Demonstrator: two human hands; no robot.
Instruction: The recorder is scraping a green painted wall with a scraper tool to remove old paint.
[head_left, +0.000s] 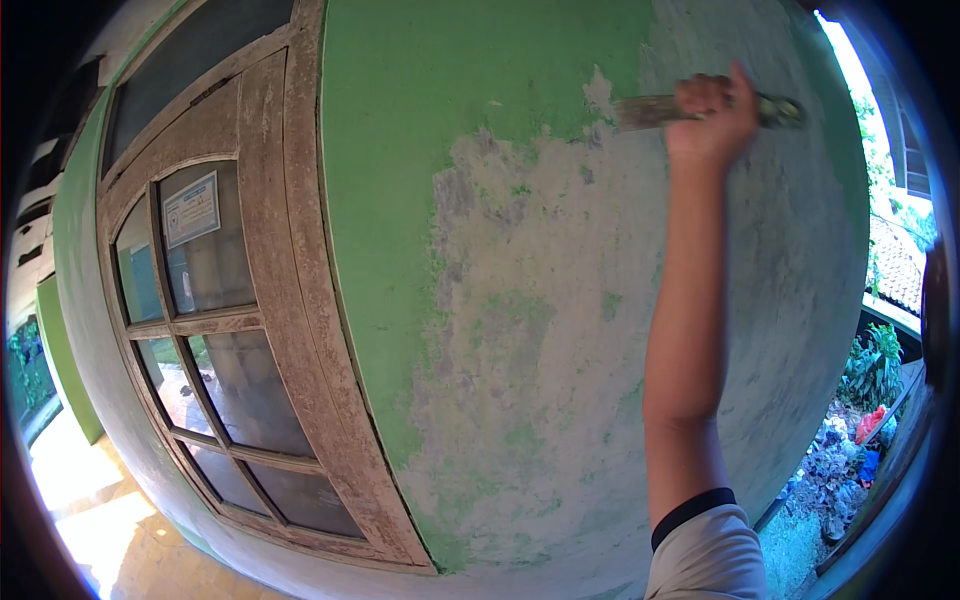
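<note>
My right hand (712, 116) is raised high against the wall, its fingers curled around a flat, scraper-like hand tool (651, 112). The tool lies roughly level, with its broad end to the left and its rounded end to the right. Motion blur hides its exact kind and whether its edge touches the wall. Behind it, the wall (540, 360) has a large patch of bare grey-white surface with flecks of green. Green paint (420, 82) covers the area above and to the left, with a ragged border. My left hand is out of view.
To the left stands a worn wooden door (307, 300) with glass panes and a paper notice (192, 209) bearing writing. Yellowish floor tiles (180, 559) show at lower left. Beyond the wall's right side are a green plant (874, 364) and a heap of litter (829, 465).
</note>
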